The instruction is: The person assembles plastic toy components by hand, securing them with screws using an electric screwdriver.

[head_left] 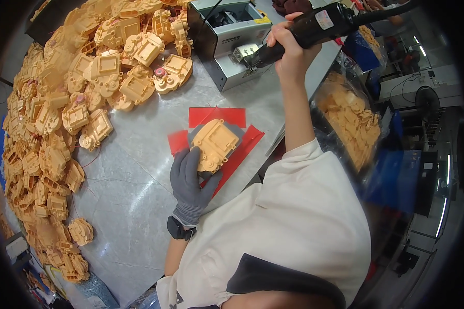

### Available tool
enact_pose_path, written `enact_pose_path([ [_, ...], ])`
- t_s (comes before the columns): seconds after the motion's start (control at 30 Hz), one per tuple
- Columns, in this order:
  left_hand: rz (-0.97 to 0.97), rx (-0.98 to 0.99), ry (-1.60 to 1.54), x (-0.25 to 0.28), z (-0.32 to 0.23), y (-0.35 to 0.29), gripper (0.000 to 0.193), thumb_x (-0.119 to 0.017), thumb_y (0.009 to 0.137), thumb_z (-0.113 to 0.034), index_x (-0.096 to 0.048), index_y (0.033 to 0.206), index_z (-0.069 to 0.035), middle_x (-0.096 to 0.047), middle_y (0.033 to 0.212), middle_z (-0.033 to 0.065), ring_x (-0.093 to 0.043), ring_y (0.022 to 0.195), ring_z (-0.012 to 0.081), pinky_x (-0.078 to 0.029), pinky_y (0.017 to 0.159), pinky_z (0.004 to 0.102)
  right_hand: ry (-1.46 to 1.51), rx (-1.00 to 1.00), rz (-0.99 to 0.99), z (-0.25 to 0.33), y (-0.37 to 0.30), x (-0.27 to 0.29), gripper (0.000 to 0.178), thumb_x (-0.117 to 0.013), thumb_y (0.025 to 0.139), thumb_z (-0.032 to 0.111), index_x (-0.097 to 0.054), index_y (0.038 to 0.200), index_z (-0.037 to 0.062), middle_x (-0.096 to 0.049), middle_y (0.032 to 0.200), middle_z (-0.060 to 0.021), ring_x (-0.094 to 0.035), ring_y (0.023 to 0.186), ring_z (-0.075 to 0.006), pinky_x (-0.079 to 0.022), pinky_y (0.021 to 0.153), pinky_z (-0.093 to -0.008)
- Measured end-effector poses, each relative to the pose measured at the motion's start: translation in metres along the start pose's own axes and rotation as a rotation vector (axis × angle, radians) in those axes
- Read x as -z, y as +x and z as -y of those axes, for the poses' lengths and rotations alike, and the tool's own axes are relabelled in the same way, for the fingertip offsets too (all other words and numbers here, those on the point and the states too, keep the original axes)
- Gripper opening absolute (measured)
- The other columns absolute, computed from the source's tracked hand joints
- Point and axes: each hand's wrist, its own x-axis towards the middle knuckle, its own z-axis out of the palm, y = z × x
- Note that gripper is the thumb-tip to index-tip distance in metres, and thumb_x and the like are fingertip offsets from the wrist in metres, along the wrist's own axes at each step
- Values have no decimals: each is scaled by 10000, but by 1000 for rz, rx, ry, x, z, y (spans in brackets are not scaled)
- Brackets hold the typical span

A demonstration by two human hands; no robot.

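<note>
Covering the lower-left rim of the tan plastic housing (217, 142) with the grey-gloved left hand (191, 177), and hiding most of the dark grey pad (238, 131) beneath. Showing too small to tell whether the electric screwdriver (312, 28) is touching the screw feeder (234, 33) at its tip, and losing its cable (389, 13) past the upper edge. Cutting off the housing heap (108, 72) at the top, and blurring the left red strip (178, 140).

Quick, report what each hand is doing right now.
Left hand: gloved, partly closed, holding the yellow plastic part at its near end.
Right hand: bare, closed around the black power tool.
</note>
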Motion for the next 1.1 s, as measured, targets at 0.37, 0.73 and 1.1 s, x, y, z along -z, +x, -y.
enact_pose_path([
  [0.37,-31,-3,-1,1,3,-3,661,-747,623,-160,-470,1199,8,-564,1038,178,-518,990,359,-423,846,427,159,-156,46,28,-24,-1,267,-564,671,-56,-477,917,0,-501,617,-59,-486,469,-146,-430,501,-284],
  [0.73,-34,16,7,5,11,0,792,-791,593,-246,-413,1247,-4,-495,1221,162,-460,1130,362,-394,944,418,276,-298,558,73,-81,-52,423,-457,708,-10,-380,1123,12,-468,661,-71,-478,505,-148,-420,571,-330],
  [1.1,-107,35,48,8,11,-6,717,-757,606,-324,-461,1204,-61,-486,1158,154,-447,1077,363,-376,916,460,195,-344,618,66,-93,-81,375,-478,701,-31,-387,1062,4,-469,622,-80,-471,488,-156,-416,528,-318],
])
